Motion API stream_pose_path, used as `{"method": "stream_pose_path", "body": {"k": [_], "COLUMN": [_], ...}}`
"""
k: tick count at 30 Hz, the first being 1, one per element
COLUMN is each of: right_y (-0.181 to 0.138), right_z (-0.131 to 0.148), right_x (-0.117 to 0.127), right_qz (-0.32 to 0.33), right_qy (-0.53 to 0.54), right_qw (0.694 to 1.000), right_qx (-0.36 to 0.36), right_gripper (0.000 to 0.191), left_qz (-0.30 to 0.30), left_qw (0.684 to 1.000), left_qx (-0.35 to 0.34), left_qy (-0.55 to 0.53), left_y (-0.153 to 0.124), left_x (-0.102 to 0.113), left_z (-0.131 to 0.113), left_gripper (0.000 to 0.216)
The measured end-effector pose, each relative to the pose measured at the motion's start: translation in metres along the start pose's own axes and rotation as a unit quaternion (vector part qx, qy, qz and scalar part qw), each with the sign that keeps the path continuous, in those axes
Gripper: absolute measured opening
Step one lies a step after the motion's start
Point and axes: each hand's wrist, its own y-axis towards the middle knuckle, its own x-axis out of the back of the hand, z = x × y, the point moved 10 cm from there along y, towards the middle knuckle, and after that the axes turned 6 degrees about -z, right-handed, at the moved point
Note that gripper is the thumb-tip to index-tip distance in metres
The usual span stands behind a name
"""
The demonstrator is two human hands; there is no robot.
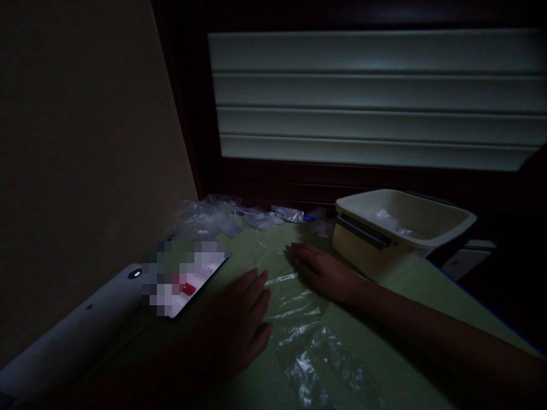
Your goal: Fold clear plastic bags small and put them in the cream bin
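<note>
A clear plastic bag lies flat and wrinkled on the green table cover. My left hand rests at the bag's left side, fingers apart, with nothing in its grasp. On the bag's far right part lies my right hand, palm down, its fingers stretched out. Both hands are dim, and the undersides of the fingers are hidden.
Left of my left hand lies a card or phone-like item, partly pixelated. A long white device runs along the wall. Crumpled clear bags lie at the back. A cream bin holding plastic stands at right.
</note>
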Motion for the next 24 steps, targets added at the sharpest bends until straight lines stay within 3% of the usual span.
{"method": "stream_pose_path", "body": {"k": [5,18,24], "right_y": [-0.016,-0.028,-0.033], "right_z": [0.004,-0.023,-0.005], "right_x": [-0.004,0.001,0.004], "right_qz": [0.044,0.096,0.086], "right_qy": [-0.006,-0.036,-0.055], "right_qw": [0.999,0.994,0.994], "right_qx": [0.014,-0.038,-0.036], "right_gripper": [0.046,0.066,0.066], "left_qz": [0.009,0.019,0.011], "left_qw": [0.999,0.999,0.999], "left_qx": [0.042,0.035,0.034], "left_qy": [-0.012,-0.030,-0.036], "left_y": [-0.010,-0.016,-0.019], "left_x": [-0.005,-0.011,-0.017], "left_z": [0.014,0.014,0.017], "left_gripper": [0.046,0.052,0.052]}}
